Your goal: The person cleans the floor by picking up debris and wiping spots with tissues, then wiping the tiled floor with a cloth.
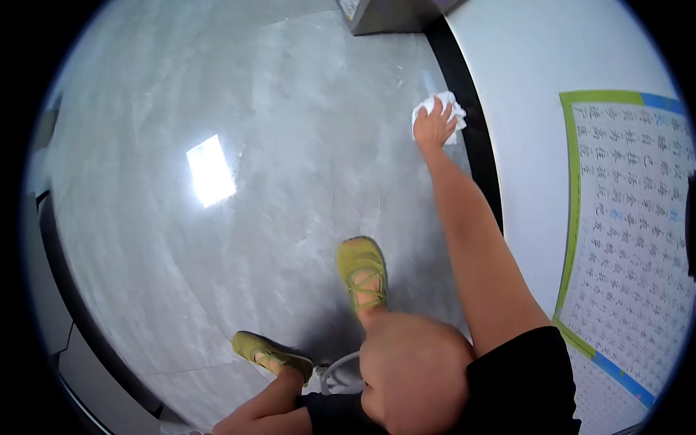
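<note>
My right hand (435, 129) reaches far forward with its arm stretched out. It holds a crumpled white cloth (457, 114) against the grey floor (290, 145), fingers somewhat spread over the top. Whether the cloth is fabric or paper I cannot tell. Hand and cloth are close beside the black baseboard (475, 123) along the white wall. Part of the cloth is hidden under the palm. My left hand cannot be made out; only bent legs show at the lower edge.
My feet wear yellow-green shoes (360, 261) on the glossy floor. A grey box-like object (391, 18) stands against the wall ahead. A chart with rows of characters (631, 217) hangs on the wall at right. Dark-edged grey furniture (54, 290) lines the left.
</note>
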A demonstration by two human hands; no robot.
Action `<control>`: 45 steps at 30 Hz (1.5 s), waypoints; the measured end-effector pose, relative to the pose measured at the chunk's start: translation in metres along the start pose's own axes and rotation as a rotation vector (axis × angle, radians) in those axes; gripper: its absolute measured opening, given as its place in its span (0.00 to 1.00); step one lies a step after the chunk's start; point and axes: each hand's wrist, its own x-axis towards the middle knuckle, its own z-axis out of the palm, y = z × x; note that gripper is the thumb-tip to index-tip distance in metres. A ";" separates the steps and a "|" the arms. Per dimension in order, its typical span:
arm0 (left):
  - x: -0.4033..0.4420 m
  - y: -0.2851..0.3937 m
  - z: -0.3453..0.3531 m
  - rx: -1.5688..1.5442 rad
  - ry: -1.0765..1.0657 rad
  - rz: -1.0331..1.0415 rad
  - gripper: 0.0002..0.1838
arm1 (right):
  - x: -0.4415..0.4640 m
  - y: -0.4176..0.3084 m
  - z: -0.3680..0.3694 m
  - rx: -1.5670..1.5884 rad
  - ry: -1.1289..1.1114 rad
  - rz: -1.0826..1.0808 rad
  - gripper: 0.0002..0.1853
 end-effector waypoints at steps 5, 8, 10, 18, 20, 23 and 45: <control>0.026 -0.003 0.012 0.115 -0.022 0.029 0.13 | 0.053 -0.067 0.041 0.023 -0.112 -0.293 0.28; 0.033 -0.003 0.004 0.063 -0.024 0.003 0.13 | 0.021 -0.121 0.030 0.013 -0.146 -0.721 0.29; 0.044 -0.007 0.013 0.032 -0.033 -0.019 0.13 | 0.011 -0.135 0.004 0.073 -0.253 -0.980 0.29; 0.052 0.002 -0.001 -0.004 -0.002 -0.019 0.16 | 0.139 -0.060 0.051 0.001 -0.199 -0.327 0.34; 0.052 0.003 0.005 0.023 0.053 -0.033 0.15 | 0.148 -0.093 0.042 0.043 -0.315 -0.056 0.34; 0.050 0.005 0.012 0.047 0.103 -0.003 0.12 | 0.147 -0.129 0.061 0.142 -0.260 -0.045 0.30; -0.021 0.013 -0.023 -0.092 0.072 0.286 0.14 | -0.245 -0.271 -0.040 0.330 -0.773 -1.856 0.31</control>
